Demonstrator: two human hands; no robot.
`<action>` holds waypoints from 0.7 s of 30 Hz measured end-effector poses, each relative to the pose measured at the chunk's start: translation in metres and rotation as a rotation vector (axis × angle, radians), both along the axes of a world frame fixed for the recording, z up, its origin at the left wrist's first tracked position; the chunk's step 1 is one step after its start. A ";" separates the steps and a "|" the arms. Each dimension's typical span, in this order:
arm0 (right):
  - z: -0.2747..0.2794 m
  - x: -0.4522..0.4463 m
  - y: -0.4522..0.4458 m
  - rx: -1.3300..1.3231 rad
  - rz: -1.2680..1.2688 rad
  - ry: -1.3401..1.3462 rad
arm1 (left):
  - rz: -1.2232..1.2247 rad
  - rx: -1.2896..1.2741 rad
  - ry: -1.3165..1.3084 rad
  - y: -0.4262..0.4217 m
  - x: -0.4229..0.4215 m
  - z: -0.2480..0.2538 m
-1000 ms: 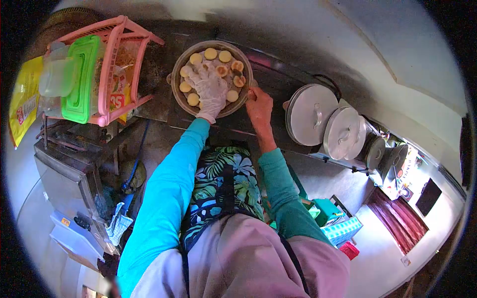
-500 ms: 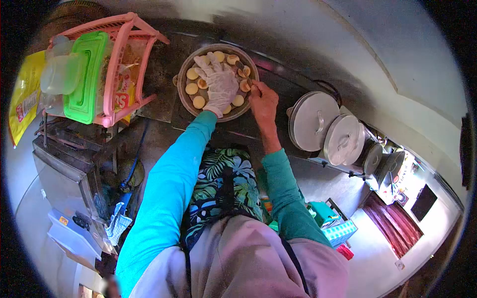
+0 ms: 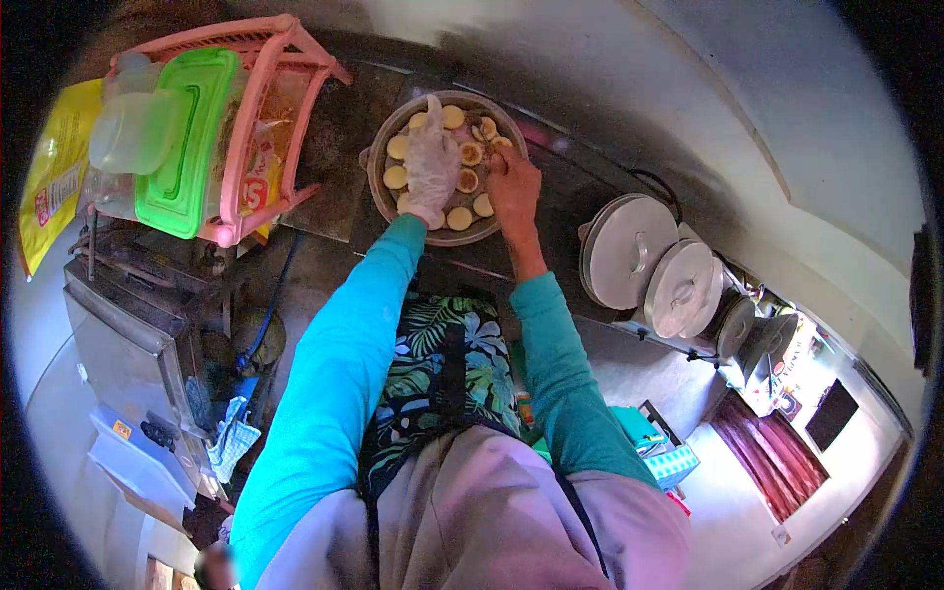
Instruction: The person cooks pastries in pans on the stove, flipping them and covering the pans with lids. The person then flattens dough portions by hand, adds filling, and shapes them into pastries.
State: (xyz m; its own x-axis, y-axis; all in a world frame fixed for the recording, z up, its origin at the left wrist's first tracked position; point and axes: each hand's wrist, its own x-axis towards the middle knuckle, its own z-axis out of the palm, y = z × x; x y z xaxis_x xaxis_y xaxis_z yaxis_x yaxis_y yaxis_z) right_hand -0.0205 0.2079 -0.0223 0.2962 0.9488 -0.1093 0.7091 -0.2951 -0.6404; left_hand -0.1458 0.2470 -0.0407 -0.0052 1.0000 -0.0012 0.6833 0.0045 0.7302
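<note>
Small round cakes (image 3: 458, 218) sit in a wide round pan (image 3: 373, 192) on a dark surface (image 3: 334, 206), some pale on top, others browned. The cakes look light and soft, apt to dent or crumble under a hard pinch, and are probably best taken low around their sides; the browned ones may be firmer at the crust. The pan looks stiff and far heavier, perhaps hot, with a small handle (image 3: 365, 157) at its left edge as the likely hold. Above the cakes, the person's left hand (image 3: 433, 165), in a thin pale glove, points 1 finger toward the far rim while the others seem curled; whether it grips a cake cannot be told. At the right rim, the bare right hand (image 3: 514, 187) pinches its fingertips together, apparently on a thin dark utensil (image 3: 483, 135) among the browned cakes. To the left stands a pink rack (image 3: 258, 118) beside a green lid (image 3: 187, 143); to the right, metal pot lids (image 3: 627, 256) line up, with a dark red curtain (image 3: 767, 457) beyond
</note>
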 end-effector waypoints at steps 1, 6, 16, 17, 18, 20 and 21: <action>-0.004 -0.001 0.002 0.004 0.019 -0.085 | 0.002 -0.002 -0.001 0.001 0.002 -0.005; 0.019 -0.005 -0.008 0.025 -0.016 0.219 | 0.040 -0.149 0.012 0.002 0.001 -0.001; -0.004 -0.026 -0.001 -0.040 0.082 0.045 | 0.180 -0.002 0.083 0.006 -0.032 -0.004; -0.006 -0.027 0.001 -0.038 0.085 0.043 | 0.183 0.000 0.082 0.008 -0.030 -0.004; -0.005 -0.029 0.002 -0.009 0.074 0.153 | 0.173 -0.119 0.131 0.009 -0.027 -0.004; -0.002 -0.030 0.001 0.016 0.069 0.264 | 0.167 -0.241 0.181 0.008 -0.029 -0.004; 0.015 -0.031 -0.001 -0.052 0.070 0.272 | 0.140 -0.122 0.167 0.003 -0.033 -0.012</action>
